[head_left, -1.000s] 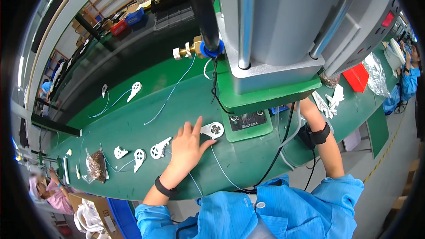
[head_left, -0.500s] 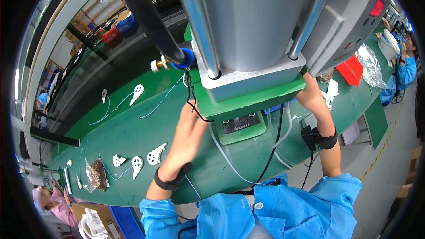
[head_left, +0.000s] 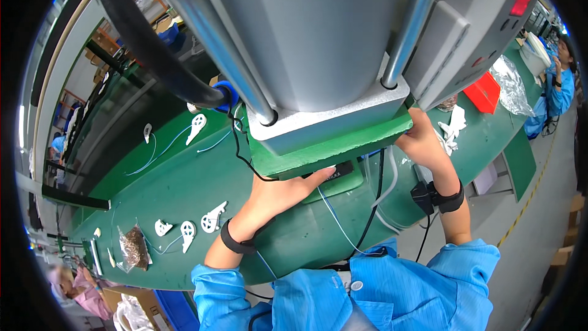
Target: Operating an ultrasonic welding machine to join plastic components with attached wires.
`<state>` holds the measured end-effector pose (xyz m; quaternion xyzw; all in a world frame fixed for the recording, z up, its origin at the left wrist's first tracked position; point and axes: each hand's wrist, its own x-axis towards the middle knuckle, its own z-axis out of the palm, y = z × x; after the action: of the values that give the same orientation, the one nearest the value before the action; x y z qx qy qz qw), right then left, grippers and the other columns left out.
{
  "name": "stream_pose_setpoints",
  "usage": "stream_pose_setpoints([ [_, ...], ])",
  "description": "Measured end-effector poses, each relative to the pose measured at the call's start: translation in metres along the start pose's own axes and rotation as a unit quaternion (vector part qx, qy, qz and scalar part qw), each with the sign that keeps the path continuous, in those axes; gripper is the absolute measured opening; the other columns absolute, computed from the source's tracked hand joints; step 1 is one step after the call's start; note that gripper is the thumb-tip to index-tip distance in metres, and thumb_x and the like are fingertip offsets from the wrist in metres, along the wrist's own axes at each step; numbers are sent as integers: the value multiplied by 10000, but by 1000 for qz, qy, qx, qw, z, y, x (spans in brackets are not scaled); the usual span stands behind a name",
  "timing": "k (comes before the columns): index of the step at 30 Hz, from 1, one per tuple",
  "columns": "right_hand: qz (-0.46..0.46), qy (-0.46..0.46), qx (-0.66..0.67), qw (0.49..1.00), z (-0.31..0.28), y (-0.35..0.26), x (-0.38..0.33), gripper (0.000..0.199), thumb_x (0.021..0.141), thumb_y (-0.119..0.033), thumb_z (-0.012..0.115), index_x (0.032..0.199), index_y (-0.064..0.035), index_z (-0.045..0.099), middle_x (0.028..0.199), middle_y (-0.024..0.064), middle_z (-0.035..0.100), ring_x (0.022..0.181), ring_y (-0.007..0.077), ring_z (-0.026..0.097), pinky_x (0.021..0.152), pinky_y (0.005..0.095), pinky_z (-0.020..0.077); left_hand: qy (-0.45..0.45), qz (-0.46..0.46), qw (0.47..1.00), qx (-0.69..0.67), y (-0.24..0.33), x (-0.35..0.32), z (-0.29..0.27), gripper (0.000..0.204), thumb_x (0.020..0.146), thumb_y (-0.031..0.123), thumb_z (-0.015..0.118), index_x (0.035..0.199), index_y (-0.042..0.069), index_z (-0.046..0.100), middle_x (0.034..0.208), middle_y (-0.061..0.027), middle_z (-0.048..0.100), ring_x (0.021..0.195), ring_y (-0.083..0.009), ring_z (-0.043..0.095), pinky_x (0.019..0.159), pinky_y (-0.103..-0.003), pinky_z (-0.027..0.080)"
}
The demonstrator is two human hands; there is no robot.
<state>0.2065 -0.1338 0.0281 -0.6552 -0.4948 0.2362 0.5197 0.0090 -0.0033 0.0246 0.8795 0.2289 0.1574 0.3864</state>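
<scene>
A tall press with a grey cylinder [head_left: 300,37] and a green body [head_left: 343,147] stands before me. My left hand [head_left: 278,195] is at the press's left, its thumb stretched over the black plate [head_left: 339,173] on the green base; its other fingers are hidden under the press head. A thin pale-blue cable [head_left: 334,214] runs down from beside that thumb; whether the hand holds it is unclear. On the right side, my right hand [head_left: 424,141] reaches behind the press head, fingertips hidden. White plastic wheel-like parts [head_left: 188,233] with blue cords lie left of my left hand.
A bag of small brown pieces [head_left: 135,246] lies at the left of the green table. More white parts [head_left: 196,127] lie beyond. At right are a red tray [head_left: 484,93], clear plastic [head_left: 511,89] and a control box [head_left: 478,30]. A co-worker [head_left: 554,86] is far right.
My left hand has moved right and inward, its thumb now over the base. The cable's upper end has shifted right. My right hand stays beside the press, and the press appears further left in view.
</scene>
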Motion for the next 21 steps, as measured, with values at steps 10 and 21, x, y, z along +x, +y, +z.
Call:
stream_pose_setpoints([
  [10,-18,-162,-79,984,45,1,19,335,787,-140,609,1070,15,519,959,193,580,868,281,578,764,338,457,3,-9,995,-95,-11,4,9,395,646,200,771,973,46,614,867,-36,628,731,-134,567,630,-266,451],
  [21,-157,-125,-160,966,23,10,-1,448,781,-127,575,1189,-4,437,1202,222,425,1089,370,447,870,395,397,48,-32,993,-101,-16,-2,15,328,653,242,773,860,37,622,659,25,529,555,-71,403,498,-233,348],
])
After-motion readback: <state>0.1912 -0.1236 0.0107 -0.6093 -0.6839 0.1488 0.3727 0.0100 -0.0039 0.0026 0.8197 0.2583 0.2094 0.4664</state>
